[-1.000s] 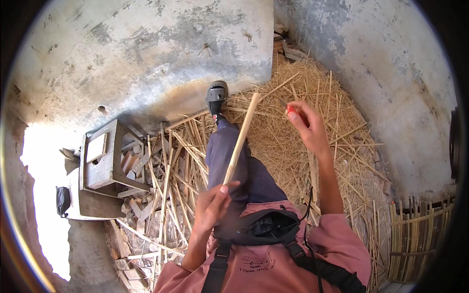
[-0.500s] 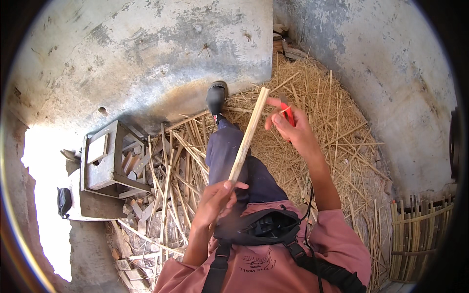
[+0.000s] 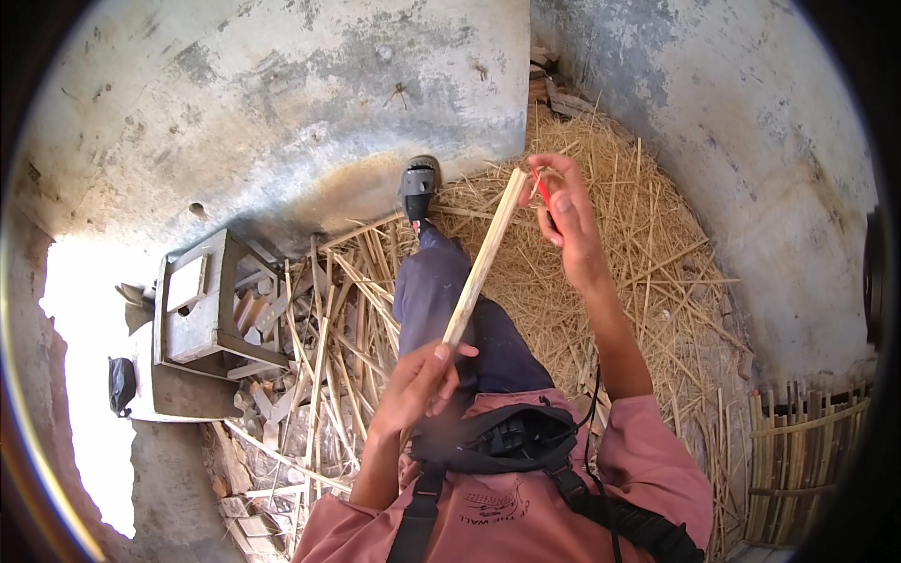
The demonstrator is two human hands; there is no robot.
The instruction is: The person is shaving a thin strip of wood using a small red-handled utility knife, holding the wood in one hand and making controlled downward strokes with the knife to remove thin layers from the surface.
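A big gray wall with worn paint stands past the far edge of the floor. Dry straw covers much of the floor, all the way up to its far right corner. Thin sticks lie criss-cross on the left part of the floor. The person wears a pink shirt, and one leg in dark pants reaches toward the far edge. A wood stool is by the left edge of the floor. A rack of thin slats is by the right edge, near the close corner. A black bag sits at the person's waist. One long, pale stick is up over the floor, near the middle, tilted with its top to the right. A dark shoe is by the wall. The hands are apart. The left hand grips the low end of the pale stick. The right hand is bent around a small red tool, just beside the stick's top. I cannot tell if the tool touches it.
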